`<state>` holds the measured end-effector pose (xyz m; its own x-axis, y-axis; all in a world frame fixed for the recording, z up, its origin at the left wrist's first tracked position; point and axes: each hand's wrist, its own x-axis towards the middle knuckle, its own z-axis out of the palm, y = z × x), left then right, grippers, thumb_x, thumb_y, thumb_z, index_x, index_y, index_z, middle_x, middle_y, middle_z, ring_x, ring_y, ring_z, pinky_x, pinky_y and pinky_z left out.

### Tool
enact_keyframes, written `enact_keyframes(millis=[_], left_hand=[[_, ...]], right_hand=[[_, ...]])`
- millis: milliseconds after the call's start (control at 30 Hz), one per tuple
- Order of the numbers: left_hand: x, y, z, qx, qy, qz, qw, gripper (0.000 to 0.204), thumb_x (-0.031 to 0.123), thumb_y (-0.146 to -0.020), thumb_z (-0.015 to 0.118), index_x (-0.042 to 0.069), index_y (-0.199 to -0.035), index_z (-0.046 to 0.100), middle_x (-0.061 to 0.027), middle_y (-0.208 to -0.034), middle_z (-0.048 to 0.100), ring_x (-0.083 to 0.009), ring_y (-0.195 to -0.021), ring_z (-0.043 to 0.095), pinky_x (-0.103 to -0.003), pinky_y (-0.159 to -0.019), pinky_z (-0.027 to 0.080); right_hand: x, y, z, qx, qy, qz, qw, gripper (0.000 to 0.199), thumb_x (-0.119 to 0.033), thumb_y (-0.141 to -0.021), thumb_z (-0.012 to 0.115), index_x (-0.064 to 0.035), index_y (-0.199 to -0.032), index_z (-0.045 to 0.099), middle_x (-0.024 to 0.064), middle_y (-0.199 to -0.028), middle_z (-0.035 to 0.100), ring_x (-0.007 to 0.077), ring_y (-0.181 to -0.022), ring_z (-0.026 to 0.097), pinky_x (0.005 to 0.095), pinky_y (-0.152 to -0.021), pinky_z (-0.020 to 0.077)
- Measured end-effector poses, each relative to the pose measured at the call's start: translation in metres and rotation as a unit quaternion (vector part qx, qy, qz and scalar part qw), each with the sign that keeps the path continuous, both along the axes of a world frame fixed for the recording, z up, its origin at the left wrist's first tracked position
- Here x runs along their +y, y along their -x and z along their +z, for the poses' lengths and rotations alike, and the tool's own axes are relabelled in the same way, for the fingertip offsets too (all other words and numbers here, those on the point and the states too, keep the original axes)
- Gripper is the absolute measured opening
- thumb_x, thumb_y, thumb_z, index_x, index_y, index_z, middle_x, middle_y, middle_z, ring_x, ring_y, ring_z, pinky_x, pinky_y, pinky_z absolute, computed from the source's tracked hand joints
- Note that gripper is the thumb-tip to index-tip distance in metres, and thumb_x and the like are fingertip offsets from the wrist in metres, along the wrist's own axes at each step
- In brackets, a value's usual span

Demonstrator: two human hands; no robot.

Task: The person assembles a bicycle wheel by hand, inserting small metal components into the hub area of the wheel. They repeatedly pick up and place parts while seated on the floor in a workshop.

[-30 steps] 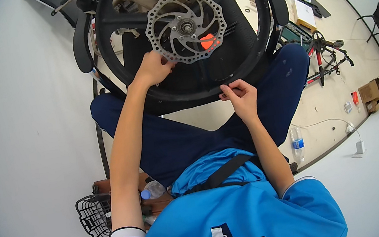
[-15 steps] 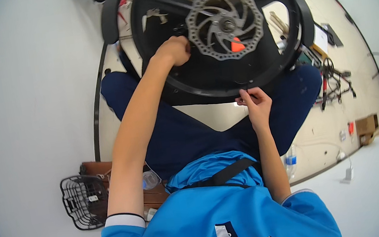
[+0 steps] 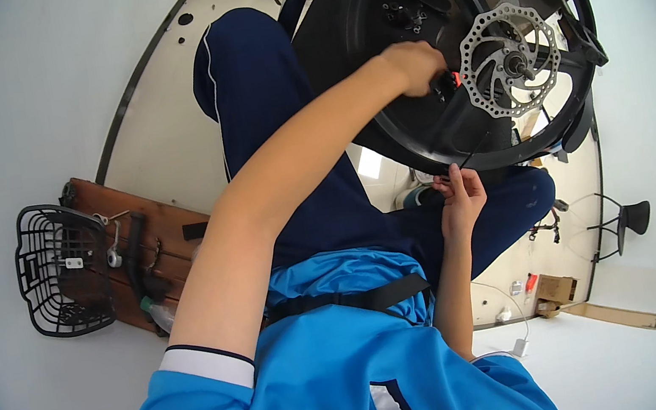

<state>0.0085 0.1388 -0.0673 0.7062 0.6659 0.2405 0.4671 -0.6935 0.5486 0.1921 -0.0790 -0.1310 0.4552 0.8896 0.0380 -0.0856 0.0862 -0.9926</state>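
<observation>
A black spoked wheel (image 3: 422, 147) with a silver brake disc (image 3: 513, 60) at its hub stands tilted in front of my knees. Through a gap between its spokes reaches my left hand (image 3: 414, 69), its fingers curled closed beside the disc. A dark object with an orange-red part (image 3: 457, 79) shows by those fingertips; whether they grip it is hidden. At the wheel's near lower rim, the thumb and fingers of my right hand (image 3: 462, 194) are pinched together. A thin dark line runs up from there; what they pinch is too small to name.
Several small dark parts (image 3: 410, 16) lie on a black surface behind the spokes. To the left, a black wire basket (image 3: 56, 274) stands beside a brown wooden board (image 3: 156, 232) carrying loose parts. A black chair (image 3: 627, 222) and a cardboard box (image 3: 556, 291) are at right.
The view has swung, so the wheel sits further right and more of the basket and board shows. My left hand is now lower beside the disc, near the orange-red part. My right hand stays at the rim.
</observation>
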Motion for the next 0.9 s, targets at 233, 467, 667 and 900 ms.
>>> enact_keyframes(millis=[233, 467, 667, 900], left_hand=[[0.002, -0.047, -0.04, -0.07, -0.021, -0.03, 0.997, 0.032, 0.011, -0.079, 0.077, 0.005, -0.11, 0.073, -0.0177, -0.108, 0.072, -0.0356, -0.105, 0.069, -0.044, -0.092, 0.056], [-0.024, -0.017, -0.005, 0.091, 0.035, -0.035, 0.995, 0.027, 0.008, -0.084, 0.063, -0.005, -0.106, 0.07, -0.0262, -0.108, 0.069, -0.0423, -0.104, 0.068, -0.046, -0.091, 0.055], [-0.024, 0.004, -0.023, -0.037, -0.068, 0.018, 0.997, 0.022, 0.012, -0.088, 0.065, 0.0, -0.105, 0.072, -0.0224, -0.107, 0.069, -0.0408, -0.102, 0.067, -0.047, -0.089, 0.054], [-0.05, 0.03, 0.009, -0.081, -0.088, 0.137, 0.983, 0.016, 0.011, -0.086, 0.074, 0.004, -0.1, 0.075, -0.0172, -0.091, 0.073, -0.0332, -0.081, 0.071, -0.041, -0.073, 0.056]], right_hand=[[0.005, 0.002, 0.002, -0.005, 0.004, 0.018, 1.0, 0.01, -0.006, -0.098, 0.069, -0.0002, -0.092, 0.065, 0.0103, -0.081, 0.07, 0.0187, -0.072, 0.073, 0.0268, -0.065, 0.0613], [-0.003, 0.012, -0.008, 0.005, 0.018, 0.006, 1.0, 0.009, -0.006, -0.096, 0.072, 0.0015, -0.092, 0.068, 0.0106, -0.083, 0.072, 0.0162, -0.072, 0.072, 0.0261, -0.066, 0.0588], [-0.008, 0.016, -0.006, 0.036, -0.017, 0.002, 0.999, 0.011, -0.008, -0.092, 0.077, 0.0022, -0.092, 0.073, 0.0038, -0.072, 0.067, 0.0096, -0.061, 0.064, 0.0233, -0.056, 0.0513], [-0.014, 0.02, 0.003, 0.053, -0.028, 0.042, 0.997, 0.01, -0.005, -0.094, 0.074, 0.0027, -0.099, 0.075, 0.0039, -0.074, 0.07, 0.008, -0.057, 0.062, 0.0219, -0.052, 0.0494]])
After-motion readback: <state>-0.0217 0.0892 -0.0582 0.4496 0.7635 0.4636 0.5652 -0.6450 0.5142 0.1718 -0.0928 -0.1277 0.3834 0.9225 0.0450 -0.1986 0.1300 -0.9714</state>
